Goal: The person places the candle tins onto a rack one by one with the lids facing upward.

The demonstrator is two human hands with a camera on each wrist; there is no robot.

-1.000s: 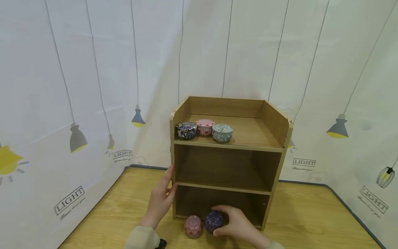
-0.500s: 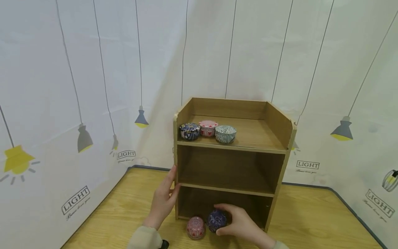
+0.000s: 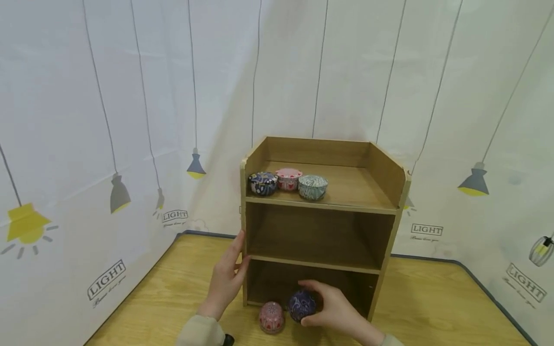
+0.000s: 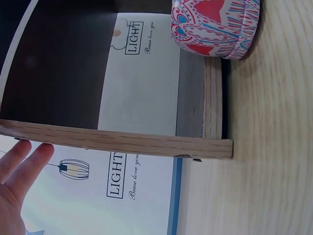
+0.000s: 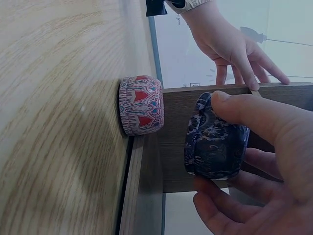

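Note:
My right hand (image 3: 331,307) grips a small round dark blue patterned tin (image 5: 215,139) between thumb and fingers. It is held tilted just above the table, in front of the shelf's lowest compartment. Left of it, a pink and red patterned tin (image 3: 271,317) stands on the table at the foot of the wooden shelf (image 3: 322,206). My left hand (image 3: 225,278) rests on the shelf's left side panel, with its fingers extended. In the left wrist view, two fingertips (image 4: 44,149) touch the outer face of that panel.
On the shelf's top board, at the left, stand a blue floral tin (image 3: 263,183), a pink tin with red hearts (image 3: 288,179) and a pale green tin (image 3: 313,187). A white curtain (image 3: 207,86) printed with lamps surrounds the wood-grain table (image 3: 426,298).
The camera view has shifted slightly. My right hand has raised and tilted the dark blue tin a little, while the left hand has stayed on the shelf's side.

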